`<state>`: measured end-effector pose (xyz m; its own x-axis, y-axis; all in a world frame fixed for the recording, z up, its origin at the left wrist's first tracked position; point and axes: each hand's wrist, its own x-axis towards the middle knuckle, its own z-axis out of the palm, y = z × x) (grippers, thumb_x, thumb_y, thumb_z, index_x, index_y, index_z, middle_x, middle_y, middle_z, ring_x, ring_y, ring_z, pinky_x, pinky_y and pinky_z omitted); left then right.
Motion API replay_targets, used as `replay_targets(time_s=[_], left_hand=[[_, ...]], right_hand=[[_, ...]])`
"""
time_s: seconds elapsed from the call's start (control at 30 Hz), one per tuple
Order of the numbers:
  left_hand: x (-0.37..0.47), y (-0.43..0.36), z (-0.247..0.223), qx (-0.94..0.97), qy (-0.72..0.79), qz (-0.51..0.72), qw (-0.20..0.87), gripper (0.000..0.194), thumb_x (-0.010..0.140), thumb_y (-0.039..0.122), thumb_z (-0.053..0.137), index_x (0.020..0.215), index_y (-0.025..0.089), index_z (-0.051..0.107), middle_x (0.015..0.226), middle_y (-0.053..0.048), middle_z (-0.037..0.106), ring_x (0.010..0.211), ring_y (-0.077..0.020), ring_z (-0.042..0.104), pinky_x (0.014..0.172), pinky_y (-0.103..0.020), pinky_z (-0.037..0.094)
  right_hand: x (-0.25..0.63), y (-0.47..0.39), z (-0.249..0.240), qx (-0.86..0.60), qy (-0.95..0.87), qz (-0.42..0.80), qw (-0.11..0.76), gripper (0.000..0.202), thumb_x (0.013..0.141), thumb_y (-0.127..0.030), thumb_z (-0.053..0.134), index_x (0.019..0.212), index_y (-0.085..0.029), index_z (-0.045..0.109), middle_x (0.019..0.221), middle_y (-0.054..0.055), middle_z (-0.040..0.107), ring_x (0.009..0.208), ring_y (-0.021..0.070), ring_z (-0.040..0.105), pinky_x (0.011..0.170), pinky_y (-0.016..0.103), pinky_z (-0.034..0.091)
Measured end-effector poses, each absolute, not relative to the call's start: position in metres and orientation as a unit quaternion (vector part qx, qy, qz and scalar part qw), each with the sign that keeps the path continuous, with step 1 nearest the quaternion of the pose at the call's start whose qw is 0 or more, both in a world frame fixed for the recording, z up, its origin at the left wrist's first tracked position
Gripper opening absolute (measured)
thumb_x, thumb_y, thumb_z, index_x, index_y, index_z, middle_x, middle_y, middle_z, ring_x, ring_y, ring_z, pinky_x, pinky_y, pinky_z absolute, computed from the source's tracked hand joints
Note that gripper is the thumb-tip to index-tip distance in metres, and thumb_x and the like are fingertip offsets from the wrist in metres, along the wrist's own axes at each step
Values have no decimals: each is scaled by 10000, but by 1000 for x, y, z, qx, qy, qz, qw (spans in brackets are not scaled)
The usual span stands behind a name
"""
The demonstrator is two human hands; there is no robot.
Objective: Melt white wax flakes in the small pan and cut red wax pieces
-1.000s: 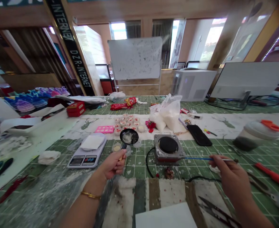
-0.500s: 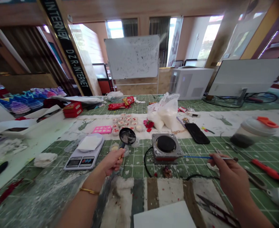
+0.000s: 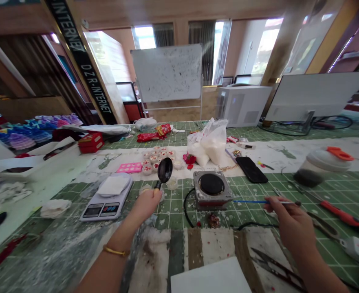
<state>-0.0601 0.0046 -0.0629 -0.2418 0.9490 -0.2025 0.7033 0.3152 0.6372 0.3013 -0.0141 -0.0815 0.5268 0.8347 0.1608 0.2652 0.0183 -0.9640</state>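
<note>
My left hand (image 3: 147, 205) is closed round the handle of a small black pan (image 3: 165, 169), raised above the table and tipped to one side. Behind the pan stand several small cups (image 3: 155, 156) topped with red bits, and a clear cup (image 3: 172, 183) sits just right of it. In my right hand (image 3: 289, 217) is a thin blue brush (image 3: 249, 201), pinched between the fingers and pointing left. Its far end lies close to the right side of a small hot plate (image 3: 211, 185). Whether that end touches the hot plate I cannot tell.
Left of my left hand is a kitchen scale (image 3: 101, 209) with white paper on it. A pink mould (image 3: 129, 167), a bag of white granules (image 3: 211, 146), a phone (image 3: 252, 169) and a lidded jug (image 3: 322, 165) lie farther back. Scissors (image 3: 277, 268) and white paper (image 3: 210, 278) are near me.
My left hand has turned the pan from nearly level to steeply tilted and shifted it slightly right. My right hand still holds the brush in about the same place.
</note>
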Motion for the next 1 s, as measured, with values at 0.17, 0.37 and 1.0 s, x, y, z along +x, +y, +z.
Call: replay_targets(time_s=[0.17, 0.37, 1.0], left_hand=[[-45, -4, -67, 590, 786, 136, 127, 263, 827, 368, 388, 769, 156, 533, 768, -148, 620, 775, -289, 602, 654, -348, 381], [-28, -18, -79, 597, 795, 101, 32, 275, 848, 346, 373, 853, 142, 558, 695, -148, 627, 705, -302, 631, 633, -364, 416], [-24, -25, -88, 646, 755, 56, -96, 257, 873, 264, 328, 841, 129, 544, 759, -140, 615, 776, -275, 603, 675, -343, 399]], right_hand=[[300, -19, -78, -647, -421, 234, 592, 251, 676, -439, 597, 746, -202, 640, 672, 4, 641, 674, 183, 599, 669, 290, 473], [320, -21, -78, -642, -602, 51, 472, 302, 759, -466, 509, 900, -239, 651, 816, 31, 677, 786, 218, 604, 725, 337, 427], [379, -26, -122, -618, -770, -89, 133, 399, 776, -467, 479, 1100, -267, 598, 1053, 49, 662, 987, 288, 561, 847, 466, 372]])
